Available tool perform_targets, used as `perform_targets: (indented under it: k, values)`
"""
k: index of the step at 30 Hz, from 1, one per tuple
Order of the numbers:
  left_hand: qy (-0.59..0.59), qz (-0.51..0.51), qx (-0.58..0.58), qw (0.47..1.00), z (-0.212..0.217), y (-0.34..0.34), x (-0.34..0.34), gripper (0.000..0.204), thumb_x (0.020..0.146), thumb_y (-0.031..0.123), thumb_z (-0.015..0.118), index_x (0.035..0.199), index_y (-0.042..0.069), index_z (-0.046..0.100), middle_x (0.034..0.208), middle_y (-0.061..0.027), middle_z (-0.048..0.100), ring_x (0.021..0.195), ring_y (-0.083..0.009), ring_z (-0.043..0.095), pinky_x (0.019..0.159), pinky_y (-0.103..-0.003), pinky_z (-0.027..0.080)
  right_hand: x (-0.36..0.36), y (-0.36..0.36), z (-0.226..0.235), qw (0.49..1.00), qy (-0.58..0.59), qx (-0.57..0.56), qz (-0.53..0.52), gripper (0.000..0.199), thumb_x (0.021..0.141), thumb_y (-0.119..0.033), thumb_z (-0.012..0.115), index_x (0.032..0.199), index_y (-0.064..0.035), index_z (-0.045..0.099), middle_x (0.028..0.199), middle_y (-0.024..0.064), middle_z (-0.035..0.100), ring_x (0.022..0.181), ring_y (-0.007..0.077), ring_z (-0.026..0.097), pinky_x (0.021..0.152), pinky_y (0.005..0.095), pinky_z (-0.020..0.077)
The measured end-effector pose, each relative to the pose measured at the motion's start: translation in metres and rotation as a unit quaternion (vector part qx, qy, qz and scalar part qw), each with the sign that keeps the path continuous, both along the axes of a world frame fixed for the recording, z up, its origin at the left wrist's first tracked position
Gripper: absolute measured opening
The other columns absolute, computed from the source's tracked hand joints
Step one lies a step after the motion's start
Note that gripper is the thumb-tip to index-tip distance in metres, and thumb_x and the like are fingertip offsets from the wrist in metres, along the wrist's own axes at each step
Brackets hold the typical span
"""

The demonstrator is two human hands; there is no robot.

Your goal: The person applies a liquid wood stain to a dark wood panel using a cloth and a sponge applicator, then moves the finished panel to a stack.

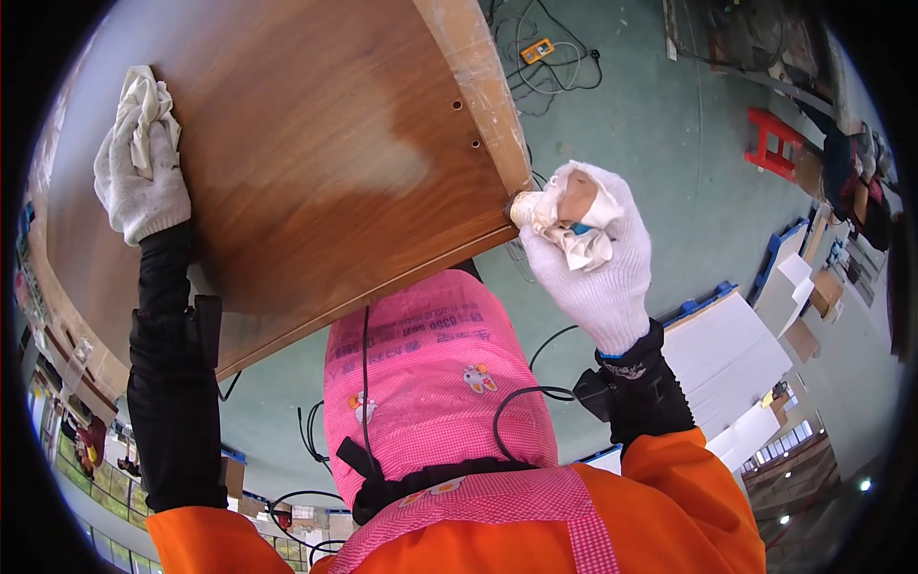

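My left hand [143, 196], in a white knit glove, rests on the far left part of a glossy brown wooden panel [287, 182]. Its fingers are closed over a crumpled off-white rag [148, 110] against the surface. At the panel's near right corner, my right hand [598, 263], also gloved, grips a bunched off-white rag [585, 251]. From that grip a short pale cylinder [524, 209] with a dark end points toward the corner. A tan patch and a blue bit show among the folds; I cannot make out what they are.
Plastic-wrapped edging [473, 72] runs along the panel's right side, beside two small holes. An orange device [537, 51] lies among cables on the green floor [660, 143]. Farther right are a red stool [773, 143] and white boards [727, 354]. Black cables hang near my pink apron [440, 364].
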State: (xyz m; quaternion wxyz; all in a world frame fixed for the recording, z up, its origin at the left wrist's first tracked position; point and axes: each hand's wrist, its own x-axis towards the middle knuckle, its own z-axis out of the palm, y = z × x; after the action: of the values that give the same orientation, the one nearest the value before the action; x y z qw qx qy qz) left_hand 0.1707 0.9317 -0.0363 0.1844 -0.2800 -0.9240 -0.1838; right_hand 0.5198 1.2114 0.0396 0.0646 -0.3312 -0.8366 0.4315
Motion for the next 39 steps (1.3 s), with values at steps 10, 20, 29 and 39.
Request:
perform_targets:
  k: [10,20,29,39]
  values:
    - [0.007,-0.018,-0.003,1.0,0.002,-0.001,-0.001,0.034,0.093,0.027,0.079,0.122,0.009,0.076,0.124,-0.0136,0.07,0.115,-0.0296,0.068,0.103,-0.042,0.052,0.012,0.007,0.01,0.999,-0.032,-0.001,0.005,0.052,0.076,-0.007,0.085,0.123,-0.0061,0.063,0.105,0.0099,0.068,0.093,0.0208,0.071,0.084,0.0323,0.0566]
    - [-0.008,-0.001,-0.005,1.0,0.001,0.001,0.001,0.034,0.096,0.026,0.076,0.124,0.007,0.074,0.127,-0.0148,0.07,0.118,-0.0303,0.067,0.106,-0.042,0.051,0.012,0.006,0.007,0.998,-0.046,-0.011,0.045,0.049,0.078,-0.007,0.086,0.121,-0.0069,0.063,0.105,0.008,0.069,0.093,0.0164,0.07,0.085,0.0299,0.0564]
    - [-0.009,-0.012,0.027,1.0,0.0,0.0,0.004,0.032,0.093,0.026,0.078,0.121,0.013,0.075,0.123,-0.0136,0.069,0.116,-0.031,0.066,0.105,-0.044,0.05,-0.012,0.027,-0.003,0.999,0.02,-0.029,-0.021,0.048,0.081,-0.002,0.084,0.124,-0.0025,0.06,0.11,0.006,0.067,0.096,0.0112,0.067,0.086,0.0283,0.0553]
    - [0.011,-0.013,-0.01,1.0,0.005,0.002,0.007,0.032,0.093,0.023,0.078,0.123,0.014,0.074,0.125,-0.0129,0.068,0.116,-0.0311,0.065,0.104,-0.044,0.05,-0.05,0.026,-0.006,0.996,0.054,0.022,0.064,0.052,0.076,-0.008,0.088,0.121,-0.008,0.063,0.11,0.0086,0.068,0.098,0.0221,0.07,0.088,0.0332,0.0566]
